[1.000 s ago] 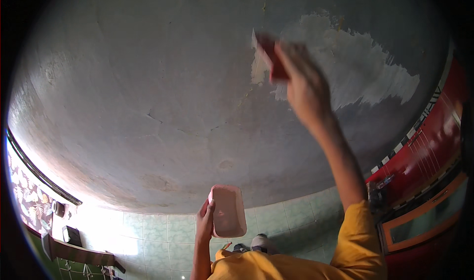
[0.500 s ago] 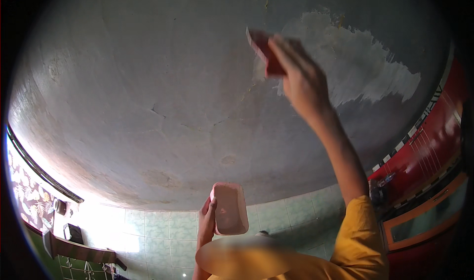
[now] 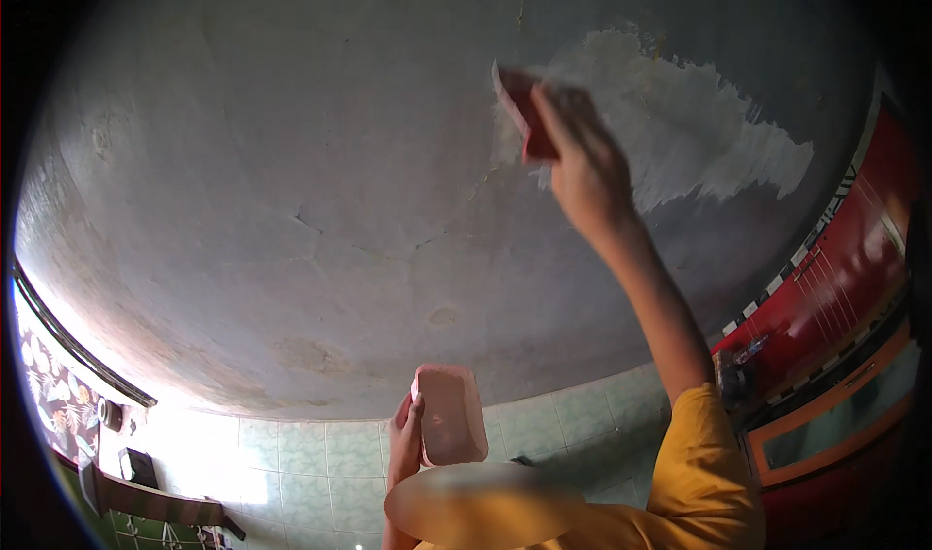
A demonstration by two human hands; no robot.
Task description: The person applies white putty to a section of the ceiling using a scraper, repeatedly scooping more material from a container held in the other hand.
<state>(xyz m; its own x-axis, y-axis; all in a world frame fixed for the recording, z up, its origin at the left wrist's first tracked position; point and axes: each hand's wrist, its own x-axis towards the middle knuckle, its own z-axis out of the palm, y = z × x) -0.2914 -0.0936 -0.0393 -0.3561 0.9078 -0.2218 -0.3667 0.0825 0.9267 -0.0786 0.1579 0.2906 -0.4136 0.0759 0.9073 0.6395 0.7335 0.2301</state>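
My right hand (image 3: 590, 166) is raised, its fingers closed round a red flat putty spreader (image 3: 524, 113). The spreader's pale edge is against or very close to the grey plastered wall (image 3: 369, 162), at the left end of a whitish smeared patch (image 3: 689, 123). Motion blurs the fingertips, and the hand hides part of the tool. Lower down, my left hand (image 3: 406, 432) grips a pink rectangular tub (image 3: 451, 419) by its left side. The tub's open top faces me. Its bottom has a small pale spot, and I cannot tell how much is in it.
Fine cracks (image 3: 309, 224) and a stained, worn patch (image 3: 316, 356) mark the wall. Pale green tiles (image 3: 349, 448) run below it. A red cabinet (image 3: 825, 288) and an orange-framed glass panel (image 3: 835, 414) stand at right. A dark wooden furniture piece (image 3: 160, 492) is at lower left.
The view has shifted slightly. My right hand and the spreader sit a little lower in the picture, still at the patch's left end. The tub stays in my left hand.
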